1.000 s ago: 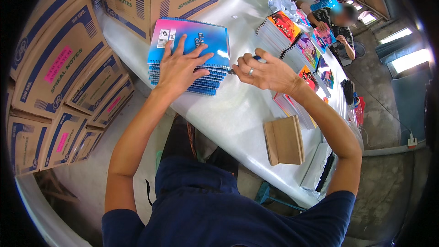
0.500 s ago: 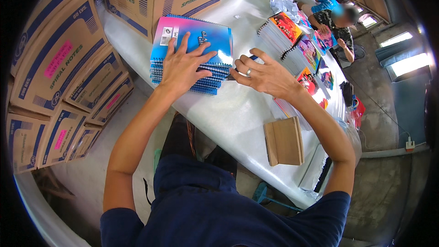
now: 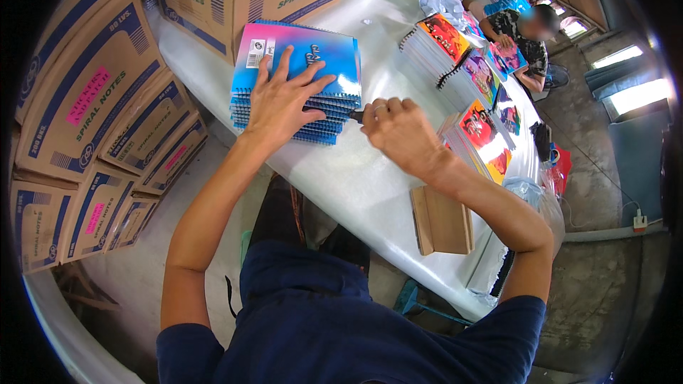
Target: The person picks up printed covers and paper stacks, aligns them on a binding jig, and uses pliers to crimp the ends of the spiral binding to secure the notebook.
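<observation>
A stack of spiral notebooks (image 3: 292, 50) with pink-and-blue covers lies on the white-covered table, its wire bindings showing along the near side. My left hand (image 3: 284, 99) presses flat on the top cover, fingers spread. Just right of the stack, my right hand (image 3: 402, 131) is closed in a fist round a slim dark tool (image 3: 357, 116). The tool's tip reaches the stack's right edge at the bindings; most of the tool is hidden in my fist, so its kind cannot be told.
Cardboard boxes (image 3: 85, 92) are piled at the left, another box (image 3: 263, 0) behind the stack. To the right stand piles of colourful spiral notebooks (image 3: 445, 39), crumpled plastic (image 3: 441, 1) and a brown cardboard piece (image 3: 442, 224). Across the table a person (image 3: 523, 35) handles a notebook.
My right hand has turned over and its fingers have curled tighter round the dark tool, whose tip now points at the stack. My left hand stays on the notebooks.
</observation>
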Action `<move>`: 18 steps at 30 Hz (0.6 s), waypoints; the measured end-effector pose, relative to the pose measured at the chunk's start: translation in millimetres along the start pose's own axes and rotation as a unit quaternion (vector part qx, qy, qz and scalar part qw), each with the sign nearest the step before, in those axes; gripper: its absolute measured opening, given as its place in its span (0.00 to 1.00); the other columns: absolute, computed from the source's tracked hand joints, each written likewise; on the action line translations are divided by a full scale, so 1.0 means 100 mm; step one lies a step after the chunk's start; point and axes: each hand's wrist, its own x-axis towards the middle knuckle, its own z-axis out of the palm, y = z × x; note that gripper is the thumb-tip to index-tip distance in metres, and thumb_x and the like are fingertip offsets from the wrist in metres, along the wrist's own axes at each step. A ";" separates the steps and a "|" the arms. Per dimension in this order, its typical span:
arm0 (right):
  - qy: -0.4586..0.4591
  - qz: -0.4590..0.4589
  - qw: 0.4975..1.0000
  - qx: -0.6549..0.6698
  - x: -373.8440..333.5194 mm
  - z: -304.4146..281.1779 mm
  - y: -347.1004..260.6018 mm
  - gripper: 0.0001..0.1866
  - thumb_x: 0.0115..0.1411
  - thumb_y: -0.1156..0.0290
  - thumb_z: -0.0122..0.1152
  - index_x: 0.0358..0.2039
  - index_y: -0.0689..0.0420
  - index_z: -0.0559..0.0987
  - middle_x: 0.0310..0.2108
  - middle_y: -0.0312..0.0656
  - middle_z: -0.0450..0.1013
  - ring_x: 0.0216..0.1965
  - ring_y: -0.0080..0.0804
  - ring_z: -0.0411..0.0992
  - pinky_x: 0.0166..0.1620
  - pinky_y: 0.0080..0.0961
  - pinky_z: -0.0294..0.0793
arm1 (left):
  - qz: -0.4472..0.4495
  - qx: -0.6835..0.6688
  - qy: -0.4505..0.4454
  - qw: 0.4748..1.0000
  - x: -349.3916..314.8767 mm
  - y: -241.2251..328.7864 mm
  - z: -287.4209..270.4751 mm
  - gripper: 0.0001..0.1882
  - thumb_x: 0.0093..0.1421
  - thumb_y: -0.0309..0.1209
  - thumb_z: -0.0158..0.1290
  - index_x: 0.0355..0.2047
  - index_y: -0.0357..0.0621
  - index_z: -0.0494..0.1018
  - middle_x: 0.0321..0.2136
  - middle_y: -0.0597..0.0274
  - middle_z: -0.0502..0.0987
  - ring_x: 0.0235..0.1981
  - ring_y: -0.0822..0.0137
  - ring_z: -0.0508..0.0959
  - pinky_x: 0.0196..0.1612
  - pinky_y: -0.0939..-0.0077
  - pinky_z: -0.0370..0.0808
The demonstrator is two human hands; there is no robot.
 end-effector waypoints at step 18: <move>0.220 -0.217 0.946 -0.094 0.00 0.12 0.39 0.12 0.51 0.67 0.58 0.37 0.49 0.74 0.41 0.31 0.66 0.50 0.24 0.63 0.55 0.28 0.63 | 0.006 -0.008 0.000 1.000 0.00 0.01 0.03 0.36 0.46 0.46 0.65 0.58 0.71 0.69 0.62 0.81 0.65 0.67 0.56 0.55 0.69 0.49 0.46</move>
